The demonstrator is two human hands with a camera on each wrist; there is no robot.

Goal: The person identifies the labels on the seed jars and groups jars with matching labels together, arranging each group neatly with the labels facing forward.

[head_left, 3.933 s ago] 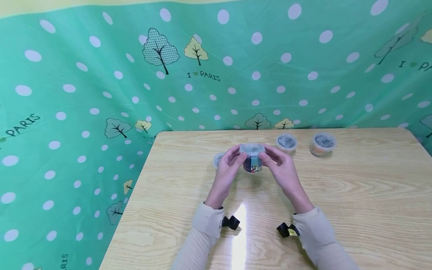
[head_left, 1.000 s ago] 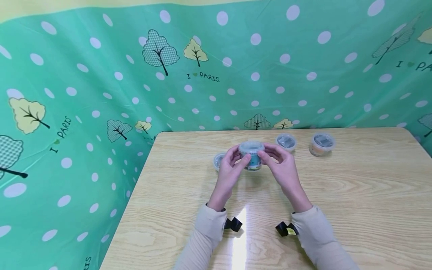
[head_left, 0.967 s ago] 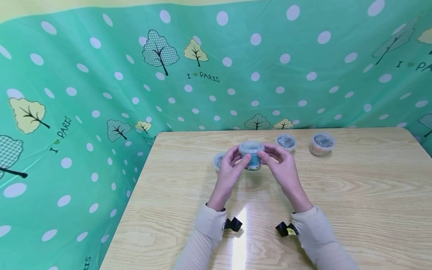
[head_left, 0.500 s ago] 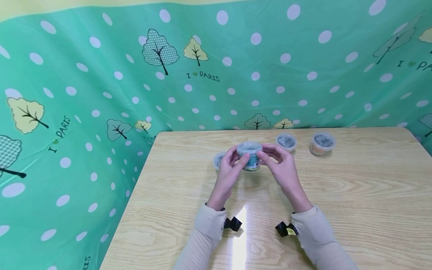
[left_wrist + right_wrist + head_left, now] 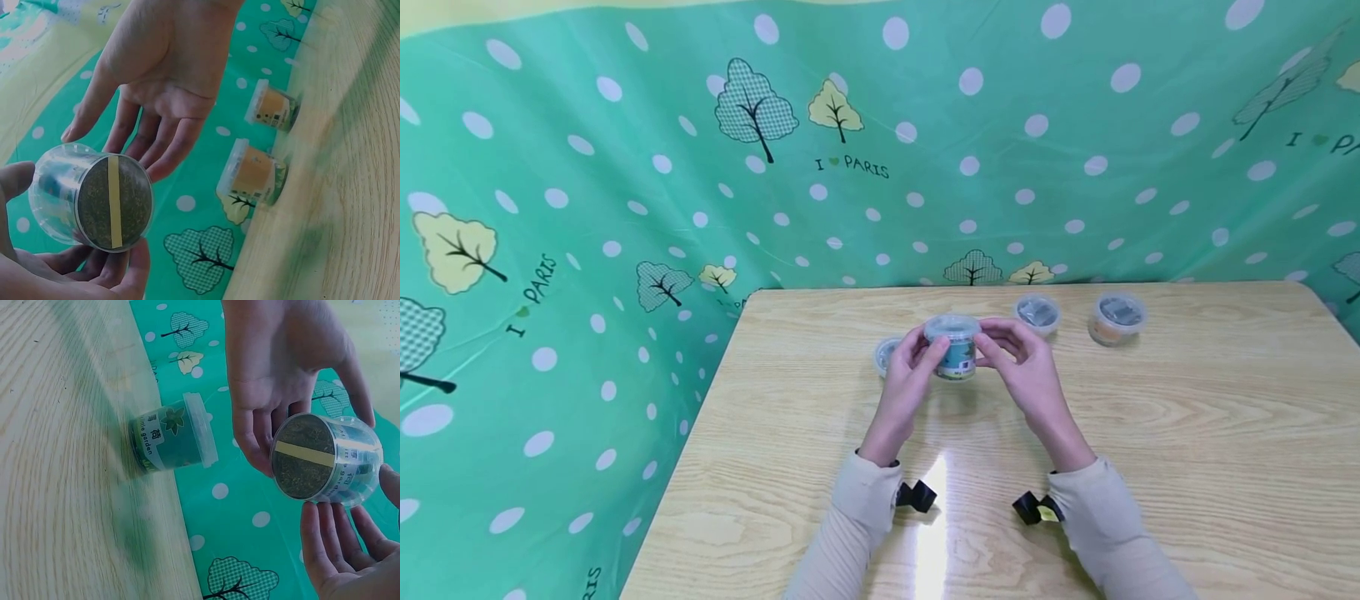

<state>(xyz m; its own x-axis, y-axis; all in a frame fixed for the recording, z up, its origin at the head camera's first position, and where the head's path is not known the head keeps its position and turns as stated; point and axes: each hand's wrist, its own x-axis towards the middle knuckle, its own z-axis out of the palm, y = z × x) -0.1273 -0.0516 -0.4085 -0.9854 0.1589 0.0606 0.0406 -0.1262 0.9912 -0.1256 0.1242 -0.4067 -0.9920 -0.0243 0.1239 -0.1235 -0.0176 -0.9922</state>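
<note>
Both hands hold a small clear plastic tub with a lid, raised above the table. My left hand grips its left side, thumb in front and fingers behind. On the other side my right hand has its thumb and fingertips at the wall. The tub's label is teal with a small barcode. In the left wrist view, the tub's base shows dark, grainy contents and a pale yellow strip across it. Lettering runs round the tub's wall in the right wrist view.
Partly behind my left hand, another lidded tub stands on the wooden table; the right wrist view shows its "little garden" label. Two orange-labelled tubs stand at the back right. A green patterned cloth hangs behind.
The tub has been turned in my hands: its dark blue label part with flowers has given way to teal and a barcode. It has shifted slightly left, while both hands stay nearly in place.
</note>
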